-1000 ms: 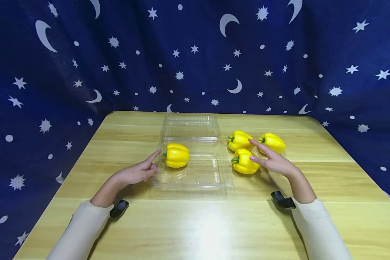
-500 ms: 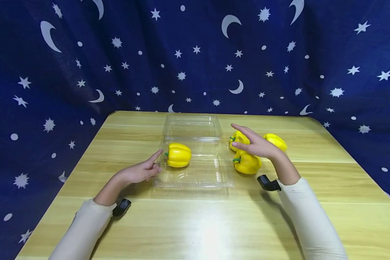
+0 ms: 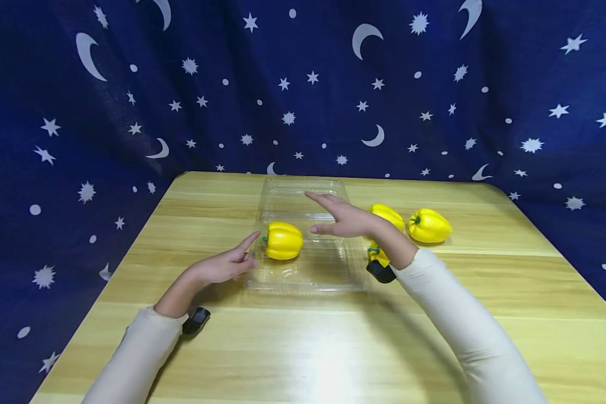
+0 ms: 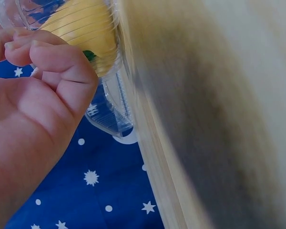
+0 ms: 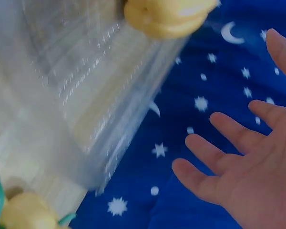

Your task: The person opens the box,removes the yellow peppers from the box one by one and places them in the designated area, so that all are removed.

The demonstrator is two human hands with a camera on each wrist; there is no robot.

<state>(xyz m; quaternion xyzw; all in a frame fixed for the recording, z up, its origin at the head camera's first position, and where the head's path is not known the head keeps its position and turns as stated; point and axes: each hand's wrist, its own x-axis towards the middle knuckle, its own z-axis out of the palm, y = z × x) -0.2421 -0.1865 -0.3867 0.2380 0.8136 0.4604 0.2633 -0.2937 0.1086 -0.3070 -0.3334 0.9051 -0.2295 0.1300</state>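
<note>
A clear plastic clamshell container lies unfolded on the table, its lid toward the back. One yellow bell pepper sits in the base's left part, stem to the left. My left hand is at the container's left edge, index finger extended and other fingers loosely bent; firm contact cannot be told. Above the container, right of that pepper, my right hand hovers with spread fingers and holds nothing. Farther right are a back pepper, a rightmost pepper and a front pepper, mostly hidden by the right wrist.
The wooden table extends around the container. A blue curtain with moons and stars hangs behind it. Black wrist cameras, the left and the right, sit below the forearms.
My right hand has moved left from over the right-hand peppers to above the container. The left hand has stayed at the container's edge. The peppers have kept their places.
</note>
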